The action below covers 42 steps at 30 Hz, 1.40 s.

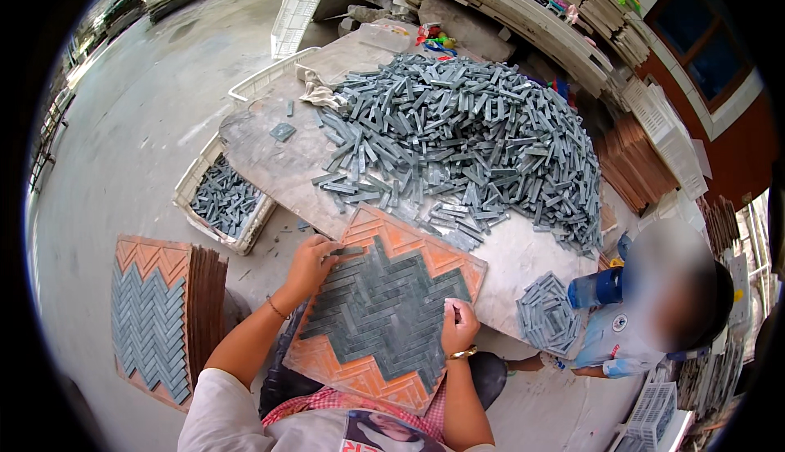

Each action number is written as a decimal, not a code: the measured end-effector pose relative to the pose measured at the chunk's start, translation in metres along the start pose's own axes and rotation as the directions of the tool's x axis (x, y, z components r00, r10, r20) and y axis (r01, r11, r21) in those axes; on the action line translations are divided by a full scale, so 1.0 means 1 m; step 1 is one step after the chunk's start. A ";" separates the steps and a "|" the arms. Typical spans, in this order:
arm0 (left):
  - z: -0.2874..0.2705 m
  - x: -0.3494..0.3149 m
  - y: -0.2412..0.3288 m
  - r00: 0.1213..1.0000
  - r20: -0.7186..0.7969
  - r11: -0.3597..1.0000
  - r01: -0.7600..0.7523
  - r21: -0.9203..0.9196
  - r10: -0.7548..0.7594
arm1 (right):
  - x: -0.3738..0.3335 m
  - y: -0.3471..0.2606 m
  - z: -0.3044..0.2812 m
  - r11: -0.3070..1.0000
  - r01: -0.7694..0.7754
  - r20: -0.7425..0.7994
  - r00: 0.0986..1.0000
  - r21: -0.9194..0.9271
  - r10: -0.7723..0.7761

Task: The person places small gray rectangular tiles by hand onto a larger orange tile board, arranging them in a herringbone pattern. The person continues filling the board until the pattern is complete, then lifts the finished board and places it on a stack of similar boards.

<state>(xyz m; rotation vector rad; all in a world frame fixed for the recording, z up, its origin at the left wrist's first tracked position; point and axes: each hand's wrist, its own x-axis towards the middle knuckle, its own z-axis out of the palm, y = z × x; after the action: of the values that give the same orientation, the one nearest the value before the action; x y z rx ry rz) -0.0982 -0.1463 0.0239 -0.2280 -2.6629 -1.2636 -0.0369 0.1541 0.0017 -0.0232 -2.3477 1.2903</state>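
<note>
An orange mould tray (392, 225) with zigzag grooves rests tilted over my lap and against the table's near edge. Dark grey stone strips (384, 305) fill its middle in a herringbone pattern; orange grooves show at its upper and lower ends. At the tray's upper left side, my left hand (311, 268) pinches the end of a grey stone strip (353, 251). My right hand (460, 327) is curled closed above the tray's right side, thumb against the fingers. Whatever it may hold is hidden.
A large heap of loose stone strips (482, 141) covers the table (262, 154). A white crate (184, 199) of strips stands left, beyond stacked filled trays (151, 321). At right, a person (630, 329) stands by a blue bottle (595, 288) and a strip pile (549, 313).
</note>
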 end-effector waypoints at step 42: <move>0.018 0.014 0.000 0.999 0.023 1.000 0.028 -0.014 -0.027 | 0.001 -0.002 0.002 0.999 0.031 0.015 0.999 -0.033 -0.030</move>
<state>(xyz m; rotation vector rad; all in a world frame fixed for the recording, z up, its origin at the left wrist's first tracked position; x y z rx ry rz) -0.1135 -0.1311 0.0161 -0.2098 -2.6855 -1.2965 -0.0381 0.1517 0.0027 0.0116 -2.3731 1.2406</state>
